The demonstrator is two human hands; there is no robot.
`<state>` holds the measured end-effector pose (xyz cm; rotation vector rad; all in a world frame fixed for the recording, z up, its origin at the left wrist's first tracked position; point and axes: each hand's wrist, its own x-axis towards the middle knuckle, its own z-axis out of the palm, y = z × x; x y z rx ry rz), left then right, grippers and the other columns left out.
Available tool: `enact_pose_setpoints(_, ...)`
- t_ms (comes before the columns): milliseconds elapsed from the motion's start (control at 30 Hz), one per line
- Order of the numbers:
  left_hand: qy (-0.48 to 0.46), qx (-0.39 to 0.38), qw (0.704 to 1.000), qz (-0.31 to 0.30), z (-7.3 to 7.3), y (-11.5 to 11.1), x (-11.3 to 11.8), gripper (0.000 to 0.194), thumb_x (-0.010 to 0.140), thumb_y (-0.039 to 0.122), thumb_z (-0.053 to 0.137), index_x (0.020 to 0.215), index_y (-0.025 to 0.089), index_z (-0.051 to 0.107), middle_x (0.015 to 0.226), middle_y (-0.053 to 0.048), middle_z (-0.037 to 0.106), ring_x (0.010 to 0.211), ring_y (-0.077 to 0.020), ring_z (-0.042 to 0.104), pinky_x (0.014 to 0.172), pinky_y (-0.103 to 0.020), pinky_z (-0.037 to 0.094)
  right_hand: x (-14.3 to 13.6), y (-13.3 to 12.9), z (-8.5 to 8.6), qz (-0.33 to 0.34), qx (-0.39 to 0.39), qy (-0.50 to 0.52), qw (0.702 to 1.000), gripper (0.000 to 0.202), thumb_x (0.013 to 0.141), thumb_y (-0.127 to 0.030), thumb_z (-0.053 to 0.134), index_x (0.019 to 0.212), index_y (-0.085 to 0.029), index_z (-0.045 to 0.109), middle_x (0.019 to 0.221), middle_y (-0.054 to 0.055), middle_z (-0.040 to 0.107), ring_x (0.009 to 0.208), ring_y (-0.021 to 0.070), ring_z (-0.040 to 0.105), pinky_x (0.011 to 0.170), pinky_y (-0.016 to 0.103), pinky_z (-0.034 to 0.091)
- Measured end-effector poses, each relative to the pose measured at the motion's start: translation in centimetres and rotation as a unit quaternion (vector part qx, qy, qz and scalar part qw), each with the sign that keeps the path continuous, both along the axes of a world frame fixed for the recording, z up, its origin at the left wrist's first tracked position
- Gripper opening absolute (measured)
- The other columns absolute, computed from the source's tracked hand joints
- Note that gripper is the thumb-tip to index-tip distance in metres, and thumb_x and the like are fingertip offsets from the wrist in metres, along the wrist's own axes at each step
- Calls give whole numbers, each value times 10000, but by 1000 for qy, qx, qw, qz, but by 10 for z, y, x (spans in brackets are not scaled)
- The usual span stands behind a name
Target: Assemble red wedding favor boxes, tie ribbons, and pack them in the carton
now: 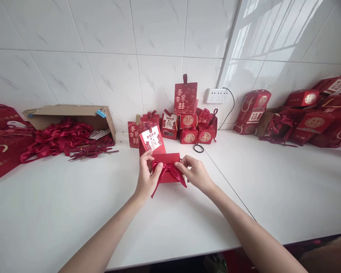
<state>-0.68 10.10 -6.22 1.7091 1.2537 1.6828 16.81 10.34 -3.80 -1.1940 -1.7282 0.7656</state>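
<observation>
A small red gift box [166,157] is between my two hands above the white table, with a dark red satin ribbon [174,173] tied in a bow across its front. My left hand [147,176] is closed at the box's left side, its thumb pressing the left loop of the bow. On the other side my right hand [194,172] pinches the bow's right loop between thumb and fingers. Two ribbon tails hang below the bow. Just behind stands a red box with a white printed card [152,139].
Several finished red boxes [188,135] are stacked by the wall, near a black ring [198,148] and a power strip [216,96]. A cardboard box [71,110] spills ribbons [59,138] at left. Red gift bags [252,112] crowd the right. A seam crosses the white table [74,212].
</observation>
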Motion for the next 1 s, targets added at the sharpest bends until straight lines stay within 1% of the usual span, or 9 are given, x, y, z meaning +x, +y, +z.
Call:
enact_pose_setpoints(100, -14, -11, 1000, 18, -2, -1, 2, 196, 820, 355, 538, 843, 225, 392, 1211, -105, 465, 1137, -215, 511, 829, -341, 491, 1, 0, 0, 7, -21, 23, 999, 357, 789, -510, 556, 640, -201, 454, 624, -17, 527, 493, 105, 489, 366, 211, 399)
enact_pose_setpoints(233, 63, 11, 996, 66, -1, -4, 1, 195, 865, 329, 469, 715, 210, 432, 1027, -72, 502, 1026, -198, 526, 859, -349, 459, 3, 4, -2, 36, -65, 71, 995, 383, 798, -529, 561, 656, -191, 448, 650, -31, 537, 433, 84, 520, 384, 222, 441)
enact_pose_setpoints(333, 79, 20, 994, 76, -1, -4, 0, 187, 874, 309, 448, 715, 211, 443, 996, -68, 505, 946, -184, 537, 818, -332, 473, 5, 10, -5, 80, -95, 119, 985, 421, 789, -570, 565, 672, -192, 422, 645, -40, 534, 440, 86, 546, 383, 214, 441)
enact_pose_setpoints(467, 75, 26, 994, 72, -1, -3, 1, 184, 877, 302, 434, 716, 214, 433, 981, -68, 500, 925, -177, 538, 792, -314, 485, 6, 16, -9, 140, -137, 174, 965, 459, 755, -620, 581, 710, -196, 412, 612, -48, 521, 445, 94, 539, 355, 209, 425)
enact_pose_setpoints(600, 74, 31, 994, 79, -1, -1, 1, 176, 864, 310, 449, 716, 216, 432, 911, -52, 482, 859, -173, 525, 767, -308, 479, 6, 17, -12, 163, -157, 206, 952, 471, 752, -638, 576, 734, -194, 423, 628, -48, 512, 439, 86, 522, 351, 213, 418)
enact_pose_setpoints(767, 58, 8, 994, 90, -1, 1, 4, 201, 862, 339, 453, 708, 223, 397, 787, -16, 439, 718, -163, 477, 682, -294, 452, 5, 18, -17, 201, -176, 254, 930, 465, 751, -629, 592, 738, -190, 442, 637, -48, 500, 445, 72, 506, 381, 208, 423)
enact_pose_setpoints(900, 31, -18, 995, 89, 1, 1, 5, 218, 868, 350, 448, 697, 222, 407, 778, -10, 453, 710, -157, 486, 698, -294, 446, 2, 18, -17, 197, -193, 279, 920, 461, 728, -613, 624, 722, -193, 434, 623, -51, 474, 465, 73, 481, 384, 203, 413)
enact_pose_setpoints(967, 15, -29, 996, 78, 4, 0, 4, 216, 855, 353, 470, 690, 221, 428, 758, -2, 459, 669, -148, 485, 670, -286, 446, 3, 18, -15, 171, -182, 260, 933, 449, 748, -602, 603, 702, -196, 416, 622, -46, 473, 489, 85, 484, 410, 219, 436)
enact_pose_setpoints(1000, 7, -34, 997, 70, 5, -1, 3, 212, 844, 356, 490, 689, 221, 441, 750, 2, 464, 652, -146, 485, 653, -282, 448, 4, 18, -14, 141, -171, 245, 944, 445, 758, -600, 586, 693, -197, 410, 627, -40, 473, 511, 94, 492, 436, 234, 455)
